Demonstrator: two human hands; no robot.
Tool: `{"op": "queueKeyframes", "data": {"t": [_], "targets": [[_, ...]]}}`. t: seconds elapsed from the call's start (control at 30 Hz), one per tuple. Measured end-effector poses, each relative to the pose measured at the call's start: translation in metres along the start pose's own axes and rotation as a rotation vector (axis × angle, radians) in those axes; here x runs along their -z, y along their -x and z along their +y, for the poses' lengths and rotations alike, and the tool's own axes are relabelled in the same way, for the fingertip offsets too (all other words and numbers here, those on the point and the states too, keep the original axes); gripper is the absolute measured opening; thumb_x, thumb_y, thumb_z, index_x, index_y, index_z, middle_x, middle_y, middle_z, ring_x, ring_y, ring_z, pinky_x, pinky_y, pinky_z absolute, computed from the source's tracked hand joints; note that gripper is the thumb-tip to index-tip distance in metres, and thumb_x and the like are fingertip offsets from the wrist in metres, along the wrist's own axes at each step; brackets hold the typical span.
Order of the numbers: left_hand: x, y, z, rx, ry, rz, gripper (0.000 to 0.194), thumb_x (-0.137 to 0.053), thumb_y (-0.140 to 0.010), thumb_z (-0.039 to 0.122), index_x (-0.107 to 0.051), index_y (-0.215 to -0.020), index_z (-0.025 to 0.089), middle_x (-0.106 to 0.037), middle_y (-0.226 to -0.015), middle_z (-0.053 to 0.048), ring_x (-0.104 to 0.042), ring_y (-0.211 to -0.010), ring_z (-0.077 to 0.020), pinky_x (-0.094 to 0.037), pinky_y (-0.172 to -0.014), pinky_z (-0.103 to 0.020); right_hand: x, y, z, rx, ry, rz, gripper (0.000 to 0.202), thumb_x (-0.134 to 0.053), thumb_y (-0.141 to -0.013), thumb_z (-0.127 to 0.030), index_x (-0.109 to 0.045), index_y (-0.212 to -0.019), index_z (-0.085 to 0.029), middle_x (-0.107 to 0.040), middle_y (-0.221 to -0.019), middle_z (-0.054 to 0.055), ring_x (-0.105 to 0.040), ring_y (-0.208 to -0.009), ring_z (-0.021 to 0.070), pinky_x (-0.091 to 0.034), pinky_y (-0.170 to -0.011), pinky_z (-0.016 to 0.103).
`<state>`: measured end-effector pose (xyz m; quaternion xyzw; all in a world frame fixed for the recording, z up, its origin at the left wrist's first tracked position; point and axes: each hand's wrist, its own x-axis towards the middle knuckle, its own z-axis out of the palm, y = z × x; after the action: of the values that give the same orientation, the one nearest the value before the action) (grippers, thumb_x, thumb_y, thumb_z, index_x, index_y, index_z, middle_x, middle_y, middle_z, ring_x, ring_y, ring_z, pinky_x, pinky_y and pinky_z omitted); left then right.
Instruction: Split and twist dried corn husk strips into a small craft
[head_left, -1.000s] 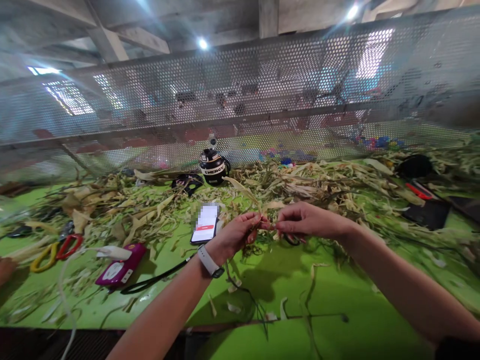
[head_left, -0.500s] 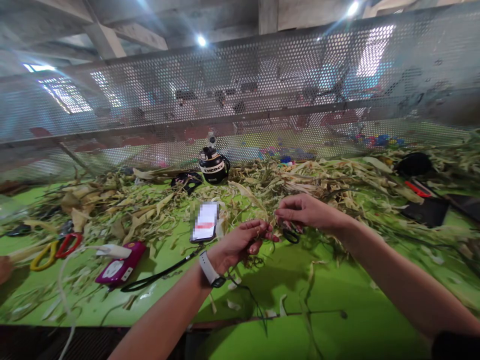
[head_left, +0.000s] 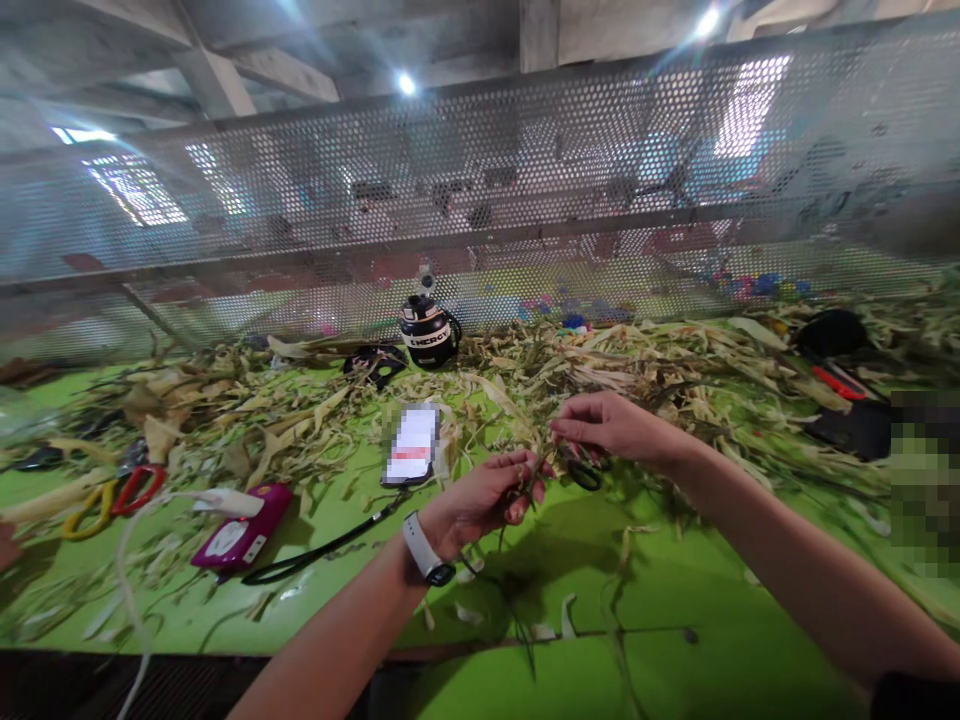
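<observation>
In the head view my left hand, with a pale-strapped watch on its wrist, is closed with thin dried plant strips between its fingertips. Dark, thin strands hang down below it. Close to its right, my right hand pinches thin strands of the same fibre; their exact shape is hard to make out. Just under the right hand's fingers shows a black loop, apparently a scissors handle, partly hidden. Shredded dry husks lie behind both hands on the green table.
A phone with a black strap lies left of my hands. Further left are a magenta power bank with a white cable and red-and-yellow-handled scissors. A black jug stands before a perforated metal screen. Another person's hand shows at the left edge.
My left hand has turned slightly, and its fingers have shifted a little on the strips. My right hand stays nearly in place. The view has moved slightly.
</observation>
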<state>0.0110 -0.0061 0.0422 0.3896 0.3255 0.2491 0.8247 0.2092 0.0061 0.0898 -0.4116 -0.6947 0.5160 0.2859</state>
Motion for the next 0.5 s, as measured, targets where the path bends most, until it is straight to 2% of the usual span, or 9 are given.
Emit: {"op": "queueKeyframes", "data": {"t": [0.13,0.33,0.43,0.5], "targets": [[0.004,0.002,0.001,-0.077,0.052,0.032,0.028,-0.074,-0.066,0.031,-0.053,-0.072,0.014,-0.045,-0.052,0.005,-0.033,-0.040,-0.0013,-0.021,-0.037,-0.014,0.001,-0.001,0.001,-0.023,-0.004,0.021,0.036,-0.063,-0.072,-0.049,-0.056,-0.068,-0.014,-0.051,-0.052,-0.005,-0.042,-0.042,0.0042,-0.033,-0.041,0.018],[0.011,0.007,0.008,-0.125,-0.141,0.140,0.036,-0.073,-0.062,0.043,-0.060,-0.073,0.011,-0.038,-0.048,0.007,-0.029,-0.040,-0.0019,-0.015,-0.038,-0.018,0.002,-0.005,0.008,-0.010,0.018,0.071,0.037,-0.058,-0.077,-0.050,-0.057,-0.073,-0.014,-0.049,-0.052,-0.005,-0.042,-0.040,0.0050,-0.033,-0.040,0.018],[0.017,0.009,0.012,-0.129,-0.251,0.167,0.039,-0.071,-0.061,0.045,-0.065,-0.075,0.010,-0.037,-0.047,0.007,-0.026,-0.039,-0.0019,-0.014,-0.040,-0.019,-0.001,-0.004,0.009,0.115,0.182,0.171,0.033,-0.051,-0.083,-0.046,-0.058,-0.074,-0.015,-0.051,-0.054,-0.003,-0.045,-0.044,0.0074,-0.036,-0.043,0.020],[0.019,0.009,0.015,-0.144,-0.383,0.194,0.036,-0.066,-0.067,0.045,-0.067,-0.075,0.010,-0.037,-0.045,0.007,-0.026,-0.039,-0.0030,-0.015,-0.040,-0.020,-0.007,0.001,0.006,0.305,0.458,0.280,0.028,-0.049,-0.086,-0.039,-0.060,-0.075,-0.016,-0.056,-0.062,0.001,-0.050,-0.054,0.0105,-0.040,-0.051,0.022]]}}
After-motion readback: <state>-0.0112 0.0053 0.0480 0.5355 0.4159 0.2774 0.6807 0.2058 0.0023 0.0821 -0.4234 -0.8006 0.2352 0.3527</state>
